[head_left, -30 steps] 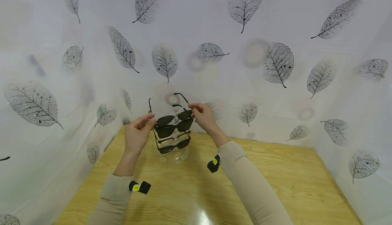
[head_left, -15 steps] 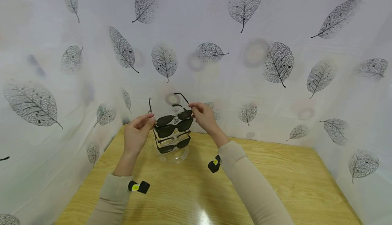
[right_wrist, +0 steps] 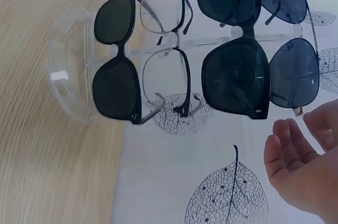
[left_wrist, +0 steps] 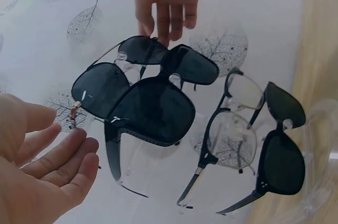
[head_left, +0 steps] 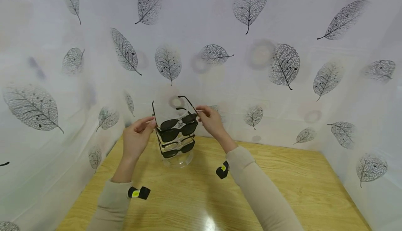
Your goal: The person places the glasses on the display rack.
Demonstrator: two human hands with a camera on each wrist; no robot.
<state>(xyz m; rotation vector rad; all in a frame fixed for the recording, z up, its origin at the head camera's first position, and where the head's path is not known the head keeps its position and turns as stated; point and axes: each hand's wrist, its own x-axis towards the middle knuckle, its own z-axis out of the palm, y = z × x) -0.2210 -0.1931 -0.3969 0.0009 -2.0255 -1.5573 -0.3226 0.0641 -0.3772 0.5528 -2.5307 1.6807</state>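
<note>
A clear display stand [head_left: 179,163] carries a column of eyewear. Topmost are thin-templed sunglasses [head_left: 169,124]; below them come black sunglasses [head_left: 169,135], clear-lens eyeglasses [right_wrist: 165,78] and another dark pair of sunglasses [head_left: 170,153]. My left hand [head_left: 135,142] is beside the top pair's left hinge; in the left wrist view its fingers [left_wrist: 60,166] are loosely bent, with a gap to the frame. At the right hinge, my right hand [head_left: 211,122] has relaxed fingers [right_wrist: 296,150] close to the frame, holding nothing.
The stand's clear round base [right_wrist: 58,73] rests on a wood-grain table [head_left: 188,196]. A white leaf-printed sheet [head_left: 207,88] rises close behind the stand and along both sides.
Both hands were at the top sunglasses' hinges. The left hand has moved slightly left and the right hand slightly right, away from the frame. The sunglasses stay on the stand.
</note>
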